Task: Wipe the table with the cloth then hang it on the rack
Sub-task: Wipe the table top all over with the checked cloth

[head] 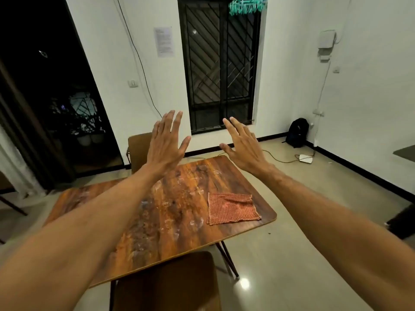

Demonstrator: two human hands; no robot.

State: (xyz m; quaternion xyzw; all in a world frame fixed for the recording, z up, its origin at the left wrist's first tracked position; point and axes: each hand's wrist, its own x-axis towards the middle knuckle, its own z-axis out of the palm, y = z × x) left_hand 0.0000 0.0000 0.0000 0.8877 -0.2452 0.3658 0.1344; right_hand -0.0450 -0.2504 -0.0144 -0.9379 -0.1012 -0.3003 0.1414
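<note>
Over the table, left side: my left hand [165, 140] is raised flat, fingers spread, holding nothing, I judge because no step has begun.
Table [125, 241]: one wooden top, smeared with pale dried marks down its middle, which is why it needs wiping.
Chairs: two, one [137, 149] at the far edge and one [166, 286] at the near edge, both pushed close.
Right hand [243, 145]: lifted and splayed likewise, empty, apart from everything.
Cloth [232, 208]: one orange checked piece lying flat near the table's right edge, untouched, handy for my right hand.
Rack [248, 5]: one green hanger high by the window, probably the cloth's destination.
</note>
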